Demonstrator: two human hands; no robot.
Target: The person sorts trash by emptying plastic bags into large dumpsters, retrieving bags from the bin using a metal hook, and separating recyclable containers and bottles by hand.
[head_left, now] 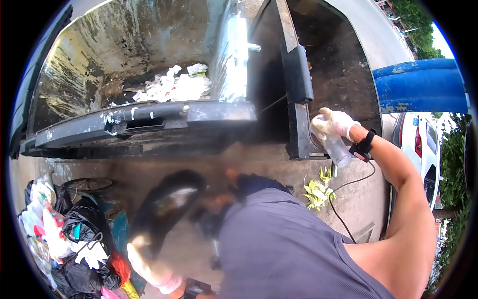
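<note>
My right hand (332,123), in a whitish glove, is closed around a clear plastic cup (338,152) beside the dark bin's edge. The cup's mouth end points down. At the lower left, my left hand (149,266), also gloved, grips the near edge of a blurred black bag (157,214). Pale contents show in the bag's opening, too smeared to name.
A large open bin (149,119) holds crumpled white waste (174,87); a second dark bin (333,60) stands right of it. Piled rubbish bags (79,239) lie left. Yellow-green leaves (318,192), a black cable (341,219), a blue post (420,87) and a white car (416,149) are right.
</note>
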